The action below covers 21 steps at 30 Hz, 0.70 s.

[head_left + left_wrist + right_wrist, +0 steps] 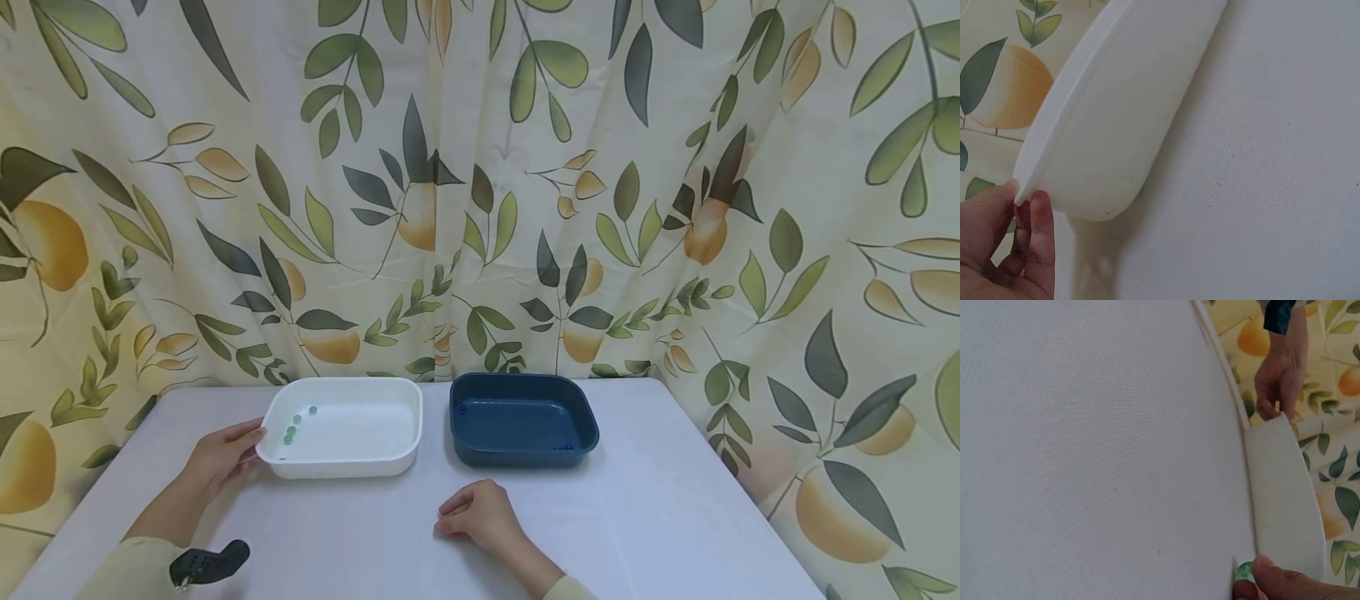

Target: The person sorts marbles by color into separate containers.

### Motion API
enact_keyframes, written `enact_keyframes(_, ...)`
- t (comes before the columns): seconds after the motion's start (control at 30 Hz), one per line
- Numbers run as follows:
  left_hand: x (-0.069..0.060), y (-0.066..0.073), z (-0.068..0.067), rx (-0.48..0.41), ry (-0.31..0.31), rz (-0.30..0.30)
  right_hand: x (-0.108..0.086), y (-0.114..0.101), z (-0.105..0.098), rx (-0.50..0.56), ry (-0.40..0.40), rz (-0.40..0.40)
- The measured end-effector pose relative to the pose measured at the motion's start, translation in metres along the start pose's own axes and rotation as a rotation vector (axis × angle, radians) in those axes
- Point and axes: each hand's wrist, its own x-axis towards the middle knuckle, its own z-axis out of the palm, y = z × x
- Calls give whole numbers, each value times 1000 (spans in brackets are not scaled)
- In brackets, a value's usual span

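Observation:
My left hand [219, 457] pinches the left rim of a white tray [360, 427] between thumb and fingers; the left wrist view shows this grip on the rim [1027, 181]. Several green marbles [289, 432] lie in the left part of that tray. My right hand [486, 518] is over the table in front of the gap between the trays. In the right wrist view, its thumb and finger pinch a clear green marble [1245, 571]. The head view does not show this marble. A dark blue tray [517, 421] holds a few small blue marbles [462, 409].
The trays stand side by side towards the back of a white-covered table [660, 517], with a narrow gap between them. Behind and beside the table hangs a curtain [480, 208] with a leaf and fruit print. A black strap [210, 563] is on the left wrist.

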Motion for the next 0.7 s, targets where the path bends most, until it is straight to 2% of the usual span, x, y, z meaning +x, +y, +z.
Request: enact_keyframes(0.7, 2, 1, -2, -14, -9, 9, -1, -1, 3, 3, 0, 19)
